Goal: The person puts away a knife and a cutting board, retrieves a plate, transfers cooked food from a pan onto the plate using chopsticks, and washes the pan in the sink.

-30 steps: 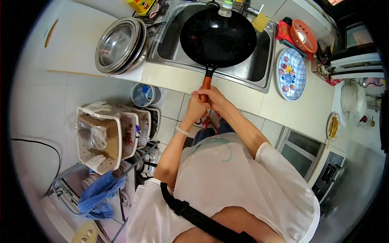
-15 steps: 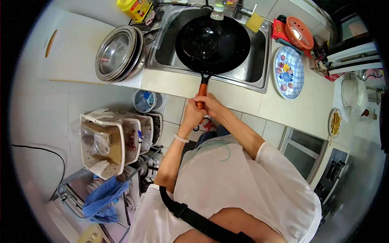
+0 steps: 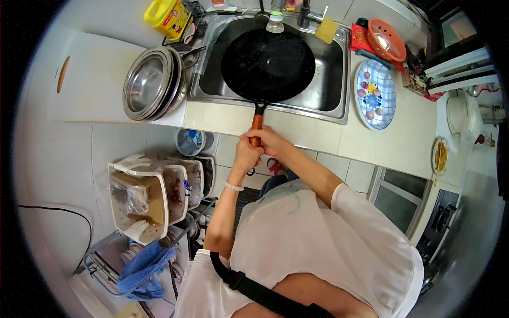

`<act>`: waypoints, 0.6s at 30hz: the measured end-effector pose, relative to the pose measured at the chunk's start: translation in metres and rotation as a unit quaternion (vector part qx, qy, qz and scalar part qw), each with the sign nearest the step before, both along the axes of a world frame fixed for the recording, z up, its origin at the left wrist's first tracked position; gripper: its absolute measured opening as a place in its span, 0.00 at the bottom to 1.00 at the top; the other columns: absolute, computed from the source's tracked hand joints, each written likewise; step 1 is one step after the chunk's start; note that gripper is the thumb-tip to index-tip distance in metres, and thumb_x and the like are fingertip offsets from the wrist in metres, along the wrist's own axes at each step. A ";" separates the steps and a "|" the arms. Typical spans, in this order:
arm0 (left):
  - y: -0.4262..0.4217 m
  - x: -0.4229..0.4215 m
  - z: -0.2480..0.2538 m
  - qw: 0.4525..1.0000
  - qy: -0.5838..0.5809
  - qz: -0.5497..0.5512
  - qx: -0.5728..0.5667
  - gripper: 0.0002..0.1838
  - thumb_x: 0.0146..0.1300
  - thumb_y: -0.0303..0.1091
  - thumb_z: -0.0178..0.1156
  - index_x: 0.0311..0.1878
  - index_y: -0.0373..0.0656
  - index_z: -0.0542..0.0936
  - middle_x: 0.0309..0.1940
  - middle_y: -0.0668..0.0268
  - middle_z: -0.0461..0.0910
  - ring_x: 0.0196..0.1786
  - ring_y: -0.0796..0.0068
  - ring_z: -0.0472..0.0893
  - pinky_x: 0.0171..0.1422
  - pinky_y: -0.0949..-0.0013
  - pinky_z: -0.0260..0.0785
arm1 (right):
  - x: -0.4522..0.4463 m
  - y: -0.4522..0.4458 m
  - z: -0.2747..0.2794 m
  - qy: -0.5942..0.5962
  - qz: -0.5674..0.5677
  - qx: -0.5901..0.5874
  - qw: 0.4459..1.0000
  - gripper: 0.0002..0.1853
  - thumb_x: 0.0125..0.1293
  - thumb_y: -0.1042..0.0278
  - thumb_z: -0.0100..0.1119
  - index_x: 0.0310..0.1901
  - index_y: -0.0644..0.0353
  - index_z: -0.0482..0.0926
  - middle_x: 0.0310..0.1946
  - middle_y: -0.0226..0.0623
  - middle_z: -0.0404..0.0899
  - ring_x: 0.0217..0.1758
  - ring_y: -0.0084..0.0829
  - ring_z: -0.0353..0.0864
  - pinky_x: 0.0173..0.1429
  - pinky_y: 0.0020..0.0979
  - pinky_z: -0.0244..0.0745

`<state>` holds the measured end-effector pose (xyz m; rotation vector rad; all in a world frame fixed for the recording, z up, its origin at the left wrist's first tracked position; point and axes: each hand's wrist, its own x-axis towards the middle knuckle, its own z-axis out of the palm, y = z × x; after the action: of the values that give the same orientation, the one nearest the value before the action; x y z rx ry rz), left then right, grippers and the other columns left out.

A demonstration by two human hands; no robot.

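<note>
A black wok (image 3: 268, 66) with a wooden handle lies over the metal sink (image 3: 334, 85), its handle pointing toward me across the counter edge. My left hand (image 3: 248, 155) is closed round the end of the handle. Beside it, my right hand (image 3: 269, 140) also wraps the handle, partly overlapping the left. Just above the wok's far rim hangs the faucet's clear nozzle (image 3: 275, 24). A yellow sponge (image 3: 326, 31) is at the back right of the sink. The inside of the wok looks dark.
Stacked metal bowls (image 3: 151, 85) stand left of the sink, near a yellow jug (image 3: 167, 20). On the right counter are a blue checked plate (image 3: 389, 103) with several small round reddish items and an orange basket (image 3: 395, 50). White bins (image 3: 139, 199) and a bucket (image 3: 192, 142) stand below left.
The wok has tilted or lowered slightly and sits a little farther left in view, both hands still on its handle. The whole view has shifted a little.
</note>
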<state>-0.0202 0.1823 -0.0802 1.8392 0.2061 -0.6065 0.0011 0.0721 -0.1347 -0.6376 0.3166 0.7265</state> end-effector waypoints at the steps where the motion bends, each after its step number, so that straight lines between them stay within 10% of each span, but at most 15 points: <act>1: 0.001 0.000 0.000 1.000 0.019 -0.001 0.008 0.07 0.49 0.18 0.53 0.34 0.32 0.72 0.21 0.63 0.75 0.13 0.75 0.74 0.13 0.74 0.64 | 0.000 0.000 0.000 -0.001 -0.007 -0.002 1.000 0.07 0.59 0.71 0.58 0.36 0.63 0.72 0.37 0.44 0.78 0.36 0.32 0.78 0.37 0.34 0.77; 18: -0.014 0.001 -0.010 1.000 0.007 0.006 -0.016 0.10 0.48 0.17 0.55 0.36 0.31 0.71 0.24 0.62 0.76 0.16 0.74 0.75 0.15 0.73 0.67 | 0.000 -0.017 -0.006 0.000 -0.008 -0.044 0.999 0.09 0.59 0.70 0.58 0.37 0.62 0.71 0.43 0.47 0.78 0.44 0.31 0.77 0.47 0.33 0.76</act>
<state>-0.0194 0.1682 -0.0905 1.8025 0.2165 -0.6105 0.0009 0.0547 -0.1402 -0.7185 0.3545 0.7000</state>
